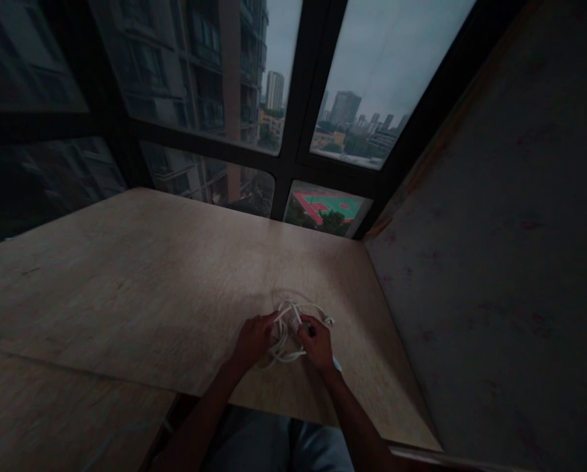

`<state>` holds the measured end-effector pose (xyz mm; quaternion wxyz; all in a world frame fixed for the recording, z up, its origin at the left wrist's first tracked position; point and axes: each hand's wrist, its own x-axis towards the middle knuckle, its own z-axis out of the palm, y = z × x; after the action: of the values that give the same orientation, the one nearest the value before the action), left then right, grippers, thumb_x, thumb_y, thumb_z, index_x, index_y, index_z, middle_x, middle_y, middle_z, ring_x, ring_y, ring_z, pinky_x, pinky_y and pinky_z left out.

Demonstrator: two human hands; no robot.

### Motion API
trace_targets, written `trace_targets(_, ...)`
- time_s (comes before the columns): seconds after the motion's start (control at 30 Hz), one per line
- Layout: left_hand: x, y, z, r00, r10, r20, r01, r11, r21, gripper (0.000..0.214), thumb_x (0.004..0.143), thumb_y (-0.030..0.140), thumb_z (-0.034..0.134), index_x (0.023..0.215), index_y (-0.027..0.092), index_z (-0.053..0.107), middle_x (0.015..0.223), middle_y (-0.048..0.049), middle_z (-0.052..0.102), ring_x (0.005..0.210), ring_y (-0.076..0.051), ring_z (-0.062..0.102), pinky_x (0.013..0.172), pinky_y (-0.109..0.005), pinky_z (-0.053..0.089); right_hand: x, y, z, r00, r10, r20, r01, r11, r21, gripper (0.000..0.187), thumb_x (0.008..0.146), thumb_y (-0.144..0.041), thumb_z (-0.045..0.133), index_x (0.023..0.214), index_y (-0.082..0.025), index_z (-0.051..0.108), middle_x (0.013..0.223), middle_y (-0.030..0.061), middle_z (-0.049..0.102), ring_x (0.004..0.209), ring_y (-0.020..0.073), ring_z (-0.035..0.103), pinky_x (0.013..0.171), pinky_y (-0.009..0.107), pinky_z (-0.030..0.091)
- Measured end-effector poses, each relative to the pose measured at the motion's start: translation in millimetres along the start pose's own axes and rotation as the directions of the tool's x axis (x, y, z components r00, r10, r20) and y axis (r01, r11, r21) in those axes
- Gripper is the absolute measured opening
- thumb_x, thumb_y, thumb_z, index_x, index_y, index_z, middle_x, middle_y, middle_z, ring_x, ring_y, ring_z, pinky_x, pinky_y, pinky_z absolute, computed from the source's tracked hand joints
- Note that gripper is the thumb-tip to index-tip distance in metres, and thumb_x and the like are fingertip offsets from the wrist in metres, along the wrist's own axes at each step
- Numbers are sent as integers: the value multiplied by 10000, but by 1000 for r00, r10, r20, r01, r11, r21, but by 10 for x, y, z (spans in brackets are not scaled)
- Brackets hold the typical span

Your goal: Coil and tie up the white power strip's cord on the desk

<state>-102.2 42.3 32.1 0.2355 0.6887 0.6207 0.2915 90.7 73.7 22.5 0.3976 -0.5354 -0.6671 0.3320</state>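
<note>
A loosely coiled white cable (286,354) lies on the pale board surface in front of me. My left hand (256,337) is closed at the coil's left side, with a strand pinched at its fingertips. Around the white cable's thicker end, which looks like a plug or adapter (296,323), the fingers of my right hand (316,341) are closed. A small knotted bit of cable shows just right of that hand. Dim light hides the finer detail of the piece in my right hand.
The wooden board (185,275) stretches left and back to dark-framed windows (288,157). A patterned wall (490,262) rises close on the right. A seam crosses the board at lower left, and a thin pale cord (121,432) shows there. My legs are below the front edge.
</note>
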Motion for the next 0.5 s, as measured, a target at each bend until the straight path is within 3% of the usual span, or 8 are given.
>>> trace_targets(0.2, -138, -183, -56, 978, -64, -199, -2, 949, -315, 297, 807, 174, 414, 989, 167, 649, 1001, -110, 658, 949, -218, 596, 868, -359, 455, 17, -3, -11, 999, 51, -7, -51, 999, 18, 347, 810, -372, 525, 982, -137, 714, 754, 39, 678, 606, 150, 558, 567, 243, 444)
trace_targets(0.37, -288, -274, -117, 970, -171, -171, 56, 847, -529, 279, 821, 367, 460, 959, 171, 604, 989, -107, 658, 935, -232, 618, 858, -383, 477, 12, -13, -19, 997, 78, -2, -77, 995, 57, 352, 817, -394, 512, 963, -126, 688, 688, 29, 639, 569, 152, 562, 544, 246, 439)
trace_targets(0.5, -379, -260, -172, 953, -263, -149, 119, 780, -614, 298, 751, 423, 556, 896, 166, 595, 933, -87, 647, 892, -227, 625, 818, -356, 493, 8, -3, -18, 996, 92, 9, -92, 991, 101, 335, 808, -385, 518, 956, -128, 674, 696, 28, 639, 556, 150, 574, 535, 247, 448)
